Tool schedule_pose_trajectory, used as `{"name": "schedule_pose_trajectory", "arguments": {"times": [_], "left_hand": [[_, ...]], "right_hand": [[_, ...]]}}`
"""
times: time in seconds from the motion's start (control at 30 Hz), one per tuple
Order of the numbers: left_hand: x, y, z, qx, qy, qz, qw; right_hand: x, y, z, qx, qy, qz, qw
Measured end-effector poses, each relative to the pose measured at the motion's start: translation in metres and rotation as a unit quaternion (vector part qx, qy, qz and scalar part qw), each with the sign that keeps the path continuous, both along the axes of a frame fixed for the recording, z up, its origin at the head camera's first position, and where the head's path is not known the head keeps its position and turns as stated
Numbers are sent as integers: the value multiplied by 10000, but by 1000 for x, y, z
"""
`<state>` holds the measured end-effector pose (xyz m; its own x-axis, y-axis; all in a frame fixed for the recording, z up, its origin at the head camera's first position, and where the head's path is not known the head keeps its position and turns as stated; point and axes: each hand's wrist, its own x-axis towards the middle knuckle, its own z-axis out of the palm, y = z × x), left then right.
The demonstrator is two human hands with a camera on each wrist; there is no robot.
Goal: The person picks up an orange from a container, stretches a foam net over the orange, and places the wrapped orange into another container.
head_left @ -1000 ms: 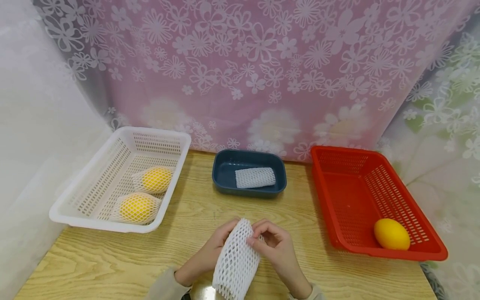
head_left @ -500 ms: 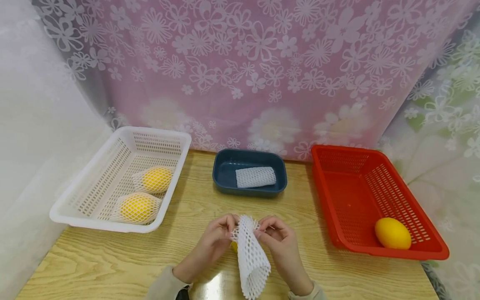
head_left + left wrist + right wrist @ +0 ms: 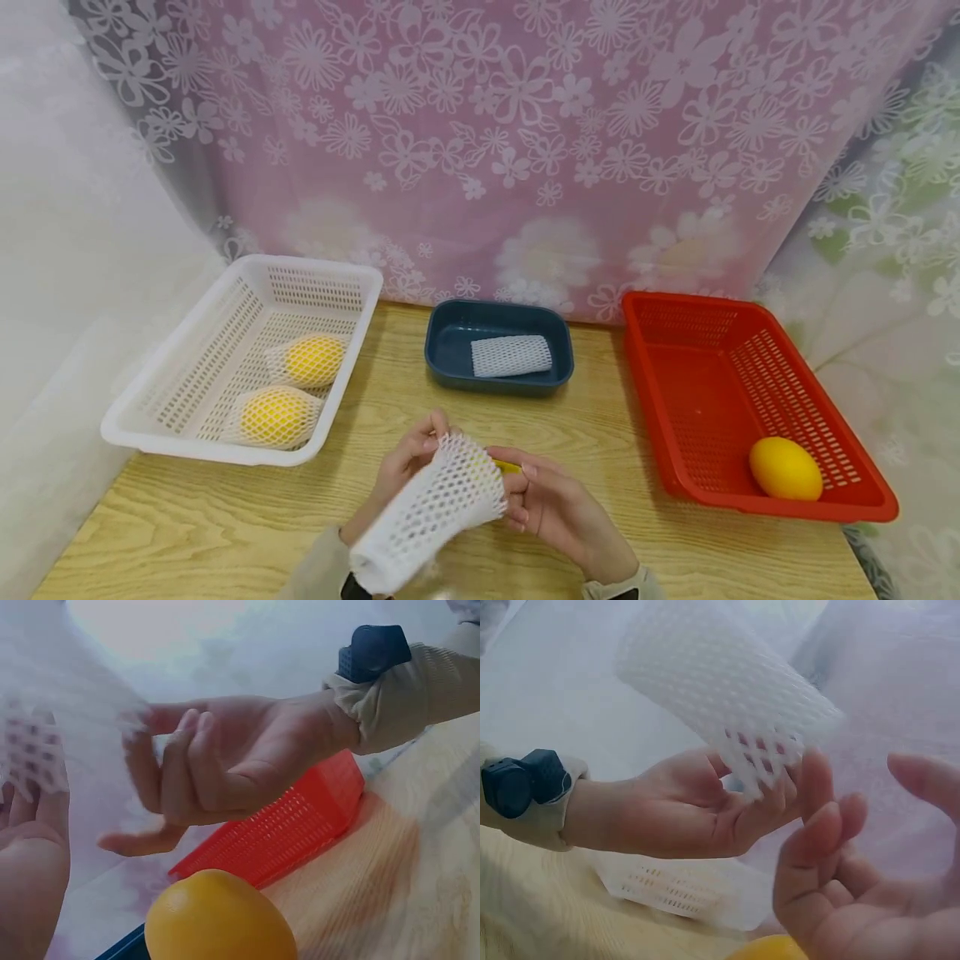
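Observation:
My left hand [image 3: 405,462] grips a white foam fruit net [image 3: 435,508] near its upper end. The net's wide mouth points right and its narrower end slants down toward the left cuff. At the mouth is my right hand [image 3: 562,508], fingers loosely bent at the rim. Its thumb stands apart from the fingers in the right wrist view, and a fingertip meets the net's edge in the left wrist view. A smooth yellow fruit [image 3: 217,922] lies below the hands. From the head only a sliver of that fruit shows, behind the net and right hand.
At the left, a white basket [image 3: 180,333] holds two netted yellow fruits [image 3: 276,417]. A dark blue tray [image 3: 450,321] with another foam net [image 3: 512,356] stands at the back. On the right, a red basket [image 3: 686,400] contains one bare yellow fruit [image 3: 785,468].
The net has swung so its lower end points left, and its mouth has opened toward the right. My right hand has let go of the net's edge and turned with the thumb apart.

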<state>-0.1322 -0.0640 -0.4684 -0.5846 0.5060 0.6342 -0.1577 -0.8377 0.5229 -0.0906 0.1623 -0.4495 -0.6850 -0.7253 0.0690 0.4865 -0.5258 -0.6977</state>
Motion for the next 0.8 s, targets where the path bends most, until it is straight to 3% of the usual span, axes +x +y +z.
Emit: {"name": "schedule_pose_trajectory", "arguments": {"times": [0.1, 0.2, 0.23, 0.3, 0.4, 0.43, 0.5, 0.6, 0.8], "left_hand": [[-13, -3, -4, -369, 561, 292, 9973], [-12, -4, -4, -1051, 400, 1074, 9878], [-7, -3, -2, -1404, 307, 1511, 9780], [6, 0, 3, -2180, -219, 2288, 9485], [22, 6, 12, -2869, -789, 2932, 9086], [25, 9, 14, -2947, -873, 3048, 9015], [28, 13, 18, -2954, -944, 3161, 8966], [29, 15, 19, -2853, -786, 3269, 8975], [25, 15, 14, -2710, -436, 3141, 9088]], "right_hand": [[0, -1, -4, 41, 385, 397, 9985], [1, -5, -7, 367, 825, 369, 9952], [1, -7, -8, 511, 943, 275, 9938], [2, -11, -8, 792, 1009, 62, 9917], [5, -14, -6, 1161, 963, -215, 9883], [5, -15, -4, 1273, 966, -281, 9868], [7, -16, -1, 1494, 954, -393, 9834], [9, -18, 2, 1670, 1103, -588, 9780], [13, -17, 6, 1403, 1645, -1143, 9696]]}}
